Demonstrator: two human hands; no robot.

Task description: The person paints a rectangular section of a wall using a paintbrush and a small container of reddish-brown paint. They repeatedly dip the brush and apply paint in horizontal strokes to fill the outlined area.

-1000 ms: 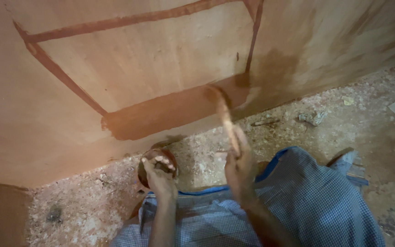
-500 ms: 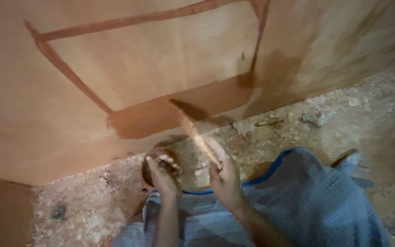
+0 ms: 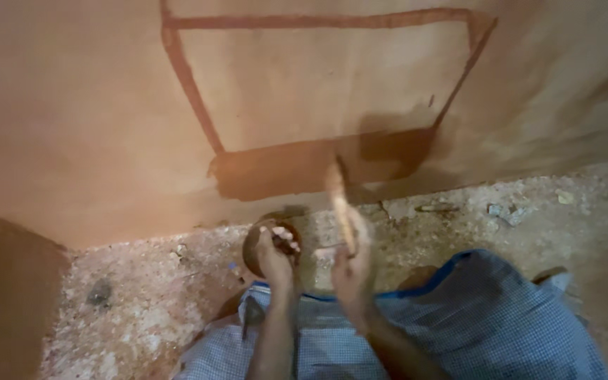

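Note:
My left hand [image 3: 274,255] grips the rim of a small round brown bowl [image 3: 256,241] held just above the gritty floor. My right hand [image 3: 352,271] holds a pale wooden stick or brush [image 3: 338,198] that points up toward the wall, its tip blurred. Straight ahead is a tan wall [image 3: 72,127] with a dark red-brown painted rectangle outline [image 3: 318,20]. The bottom band of that outline [image 3: 304,163] is broad and looks wet. The stick's tip is close to this band; I cannot tell whether it touches.
Rough speckled floor [image 3: 149,309] with small debris runs along the wall's base. A dark brown patch of wall [image 3: 8,295] sits at the lower left. My blue checked garment [image 3: 501,324] covers my legs at the bottom right.
My right hand swung the stick from the right end of the painted band leftward and down toward the bowl. The view shifted, so the painted rectangle now sits more central.

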